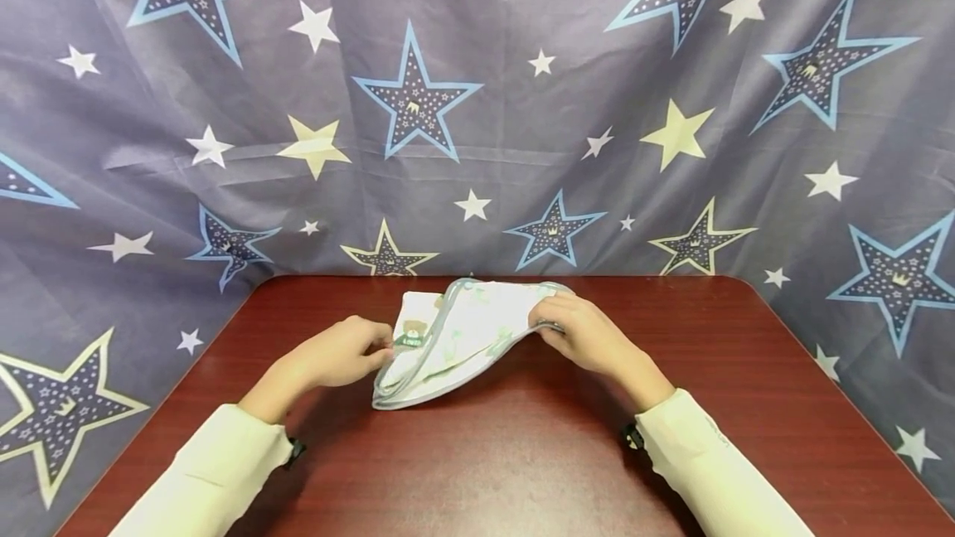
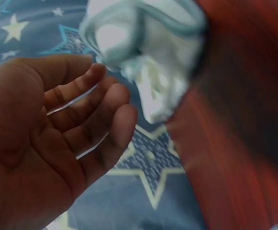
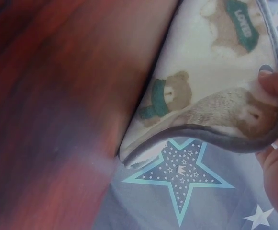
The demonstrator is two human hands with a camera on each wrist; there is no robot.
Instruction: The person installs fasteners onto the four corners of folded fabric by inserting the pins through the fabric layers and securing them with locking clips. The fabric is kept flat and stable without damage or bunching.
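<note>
A small white towel (image 1: 477,326) with bear prints and a grey-green bound edge lies partly folded on the table, its right side raised. My right hand (image 1: 578,330) pinches the bound edge at that raised side. In the right wrist view, the thumb lies on the printed face of the towel (image 3: 215,62) and the other fingers are behind it. At the left edge is my left hand (image 1: 351,350), its fingers loosely bent. The left wrist view shows this hand (image 2: 57,120) with its palm bare and fingertips right by the blurred towel (image 2: 162,57).
The dark red wooden table (image 1: 477,471) runs back to a grey curtain (image 1: 492,106) printed with stars, which hangs behind it and along both sides. Dark bands with small devices (image 1: 632,437) sit at the white sleeves (image 1: 709,454).
</note>
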